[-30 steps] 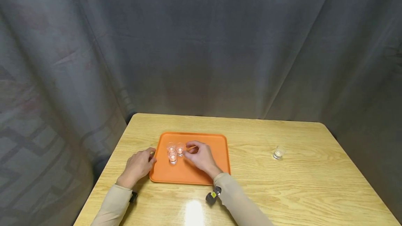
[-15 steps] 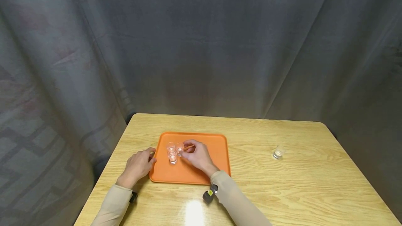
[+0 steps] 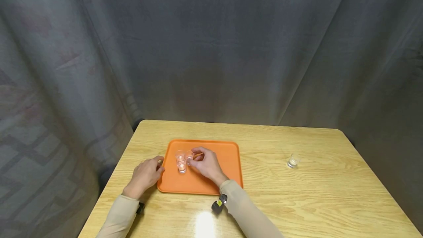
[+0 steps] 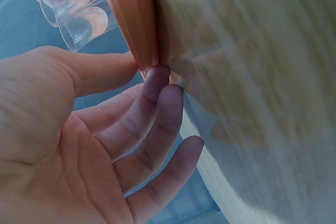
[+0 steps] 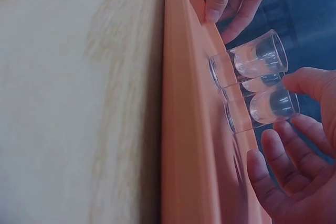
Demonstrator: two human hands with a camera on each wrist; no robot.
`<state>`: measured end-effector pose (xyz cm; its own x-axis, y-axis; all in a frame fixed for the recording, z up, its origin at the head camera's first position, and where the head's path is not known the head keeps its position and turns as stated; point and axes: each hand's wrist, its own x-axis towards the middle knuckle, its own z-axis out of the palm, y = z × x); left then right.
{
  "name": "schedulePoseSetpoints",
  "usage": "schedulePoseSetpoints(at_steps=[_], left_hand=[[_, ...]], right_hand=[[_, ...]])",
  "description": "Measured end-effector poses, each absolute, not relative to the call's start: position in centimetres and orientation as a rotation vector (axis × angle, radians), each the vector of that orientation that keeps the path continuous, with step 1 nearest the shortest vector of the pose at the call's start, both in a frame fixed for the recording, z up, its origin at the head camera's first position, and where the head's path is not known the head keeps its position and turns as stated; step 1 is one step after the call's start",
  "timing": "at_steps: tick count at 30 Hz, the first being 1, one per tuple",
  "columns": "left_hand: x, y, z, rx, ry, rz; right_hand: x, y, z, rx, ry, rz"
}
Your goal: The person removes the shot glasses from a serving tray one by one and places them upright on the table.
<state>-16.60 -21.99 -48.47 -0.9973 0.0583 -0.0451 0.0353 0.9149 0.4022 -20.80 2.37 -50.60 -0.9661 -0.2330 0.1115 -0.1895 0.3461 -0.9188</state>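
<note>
Three clear shot glasses stand close together on the left part of an orange tray (image 3: 211,187). My right hand (image 3: 208,164) holds one shot glass (image 5: 275,106) near its rim, thumb on one side and index finger on the other. Right up against it stand the front shot glass (image 3: 182,167) and the back shot glass (image 3: 180,154). At the tray's left edge, my left hand (image 3: 145,175) pinches the raised rim (image 4: 128,11) between thumb and index finger. The other left fingers extend past the edge, bent loosely.
A fourth shot glass (image 3: 293,161) stands alone on the wooden table (image 3: 324,186), well to the right of the tray. Grey curtains (image 3: 211,47) hang behind and along both sides of the table.
My right hand has moved a little left, and its fingers have come round the right-hand shot glass. The left hand stays at the tray's edge.
</note>
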Motion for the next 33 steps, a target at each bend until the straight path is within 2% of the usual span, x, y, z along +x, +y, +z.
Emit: schedulePoseSetpoints(at_steps=[33], left_hand=[[-16.7,-22.0,-48.6,0.069,3.021,0.645]], right_hand=[[-20.7,3.5,-50.9,-0.363,2.578,-1.780]])
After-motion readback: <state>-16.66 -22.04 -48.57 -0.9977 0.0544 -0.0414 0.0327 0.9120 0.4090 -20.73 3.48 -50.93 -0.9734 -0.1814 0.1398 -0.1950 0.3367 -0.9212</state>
